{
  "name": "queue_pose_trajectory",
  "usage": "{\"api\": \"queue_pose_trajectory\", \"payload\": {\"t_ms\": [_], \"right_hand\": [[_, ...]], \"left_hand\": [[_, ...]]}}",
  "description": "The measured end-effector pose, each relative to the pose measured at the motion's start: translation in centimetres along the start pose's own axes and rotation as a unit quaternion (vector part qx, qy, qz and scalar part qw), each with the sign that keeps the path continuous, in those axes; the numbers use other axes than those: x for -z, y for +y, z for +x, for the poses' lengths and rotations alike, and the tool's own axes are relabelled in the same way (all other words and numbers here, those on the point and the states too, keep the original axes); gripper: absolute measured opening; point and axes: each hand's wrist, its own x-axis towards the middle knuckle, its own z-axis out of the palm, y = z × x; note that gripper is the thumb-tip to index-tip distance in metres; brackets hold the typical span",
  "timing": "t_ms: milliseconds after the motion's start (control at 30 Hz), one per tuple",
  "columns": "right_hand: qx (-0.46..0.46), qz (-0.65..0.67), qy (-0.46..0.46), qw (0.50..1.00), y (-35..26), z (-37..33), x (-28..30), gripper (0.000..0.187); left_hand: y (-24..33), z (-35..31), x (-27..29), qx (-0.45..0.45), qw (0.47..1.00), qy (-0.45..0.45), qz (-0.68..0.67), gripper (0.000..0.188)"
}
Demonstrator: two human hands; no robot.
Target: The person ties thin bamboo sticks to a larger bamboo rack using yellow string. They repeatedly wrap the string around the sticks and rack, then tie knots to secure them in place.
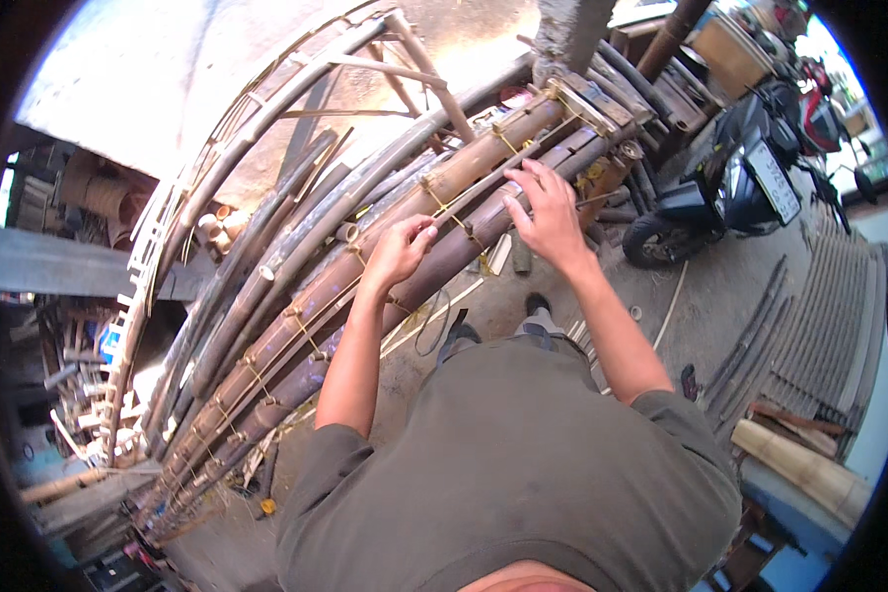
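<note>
Two long brown bamboo poles (464, 170) lie side by side, slanting from lower left to upper right, tied at intervals with yellow cord (306, 335). A thin bamboo strip (476, 192) runs along the gap between them. My left hand (399, 255) rests over the poles with its fingers curled in near the strip's end; whatever lies between the fingertips is hidden. Farther right, my right hand (549, 212) is open above the nearer pole, fingers apart and bent, with the fingertips close to the strip. I cannot tell whether they touch it.
More bamboo poles (340, 212) lie beyond, beside a curved bamboo frame (252, 123). A concrete post (568, 39) stands at the far end. To the right are a parked motorcycle (750, 178) and stacked slatted panels (827, 306). Loose strips lie on the floor by my feet.
</note>
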Motion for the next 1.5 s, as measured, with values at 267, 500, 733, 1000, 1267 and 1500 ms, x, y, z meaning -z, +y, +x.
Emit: {"api": "queue_pose_trajectory", "payload": {"t_ms": [267,500,733,1000,1267,1500], "right_hand": [[-0.312,0.264,-0.177,0.896,3.0,-9.5,-1.2,0.027],[-0.278,0.313,-0.247,0.874,8.8,-5.5,-2.3,0.025],[-0.602,0.729,-0.064,0.319,15.2,-2.0,-4.9,0.032],[-0.245,0.566,-0.074,0.783,5.5,9.9,-9.3,0.025],[-0.007,-0.059,-0.466,0.883,15.3,18.4,-13.3,0.078],[-0.108,0.136,-0.394,0.903,17.5,18.9,-16.3,0.065]], "left_hand": [[2.5,11.2,-6.6,-0.03,0.997,0.053,0.042,0.025],[2.6,18.9,-11.9,-0.034,0.988,0.092,0.115,0.02],[4.1,18.4,-14.0,0.088,0.983,0.114,0.115,0.027],[2.9,17.8,-17.6,0.071,0.948,0.233,0.207,0.035],[4.5,18.5,-17.5,0.057,0.957,0.247,0.142,0.024],[4.8,18.5,-17.8,0.068,0.95,0.268,0.145,0.024]]}}
